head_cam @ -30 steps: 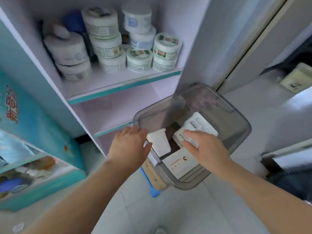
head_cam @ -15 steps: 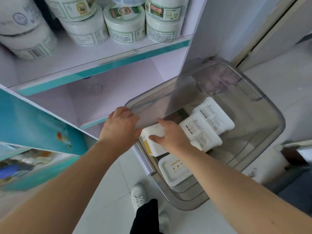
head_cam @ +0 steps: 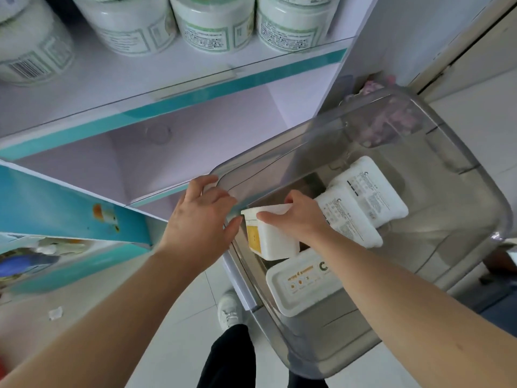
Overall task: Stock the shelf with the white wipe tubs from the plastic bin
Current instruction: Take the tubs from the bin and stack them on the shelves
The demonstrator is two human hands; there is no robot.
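Pale floor tiles [head_cam: 173, 340] run under a white shelf unit [head_cam: 117, 79] trimmed in teal, which fills the view from nine to twelve o'clock. Four round white jars [head_cam: 212, 23] show along the top edge on its upper board, cut off by the frame; the board below [head_cam: 92, 169] is bare. A clear grey plastic bin [head_cam: 453, 152] sits from two to five o'clock, and it holds four white wipe tubs: two [head_cam: 366, 191] lie side by side at its centre with printed faces up, one [head_cam: 305, 278] lies flat at six o'clock of them with orange marks on its lid, and one [head_cam: 272, 239] is tipped on its side at the bin's nine o'clock corner, showing a yellow-orange label. The right hand [head_cam: 302, 219] grips this tipped tub from above, thumb on the near face and fingers curled over the far edge. The left hand [head_cam: 198, 219] rests at the bin's rim, fingers loosely spread, thumb close to the tub, perhaps touching it. One white shoe [head_cam: 229, 309] and a dark trouser leg [head_cam: 229, 359] show at six o'clock.
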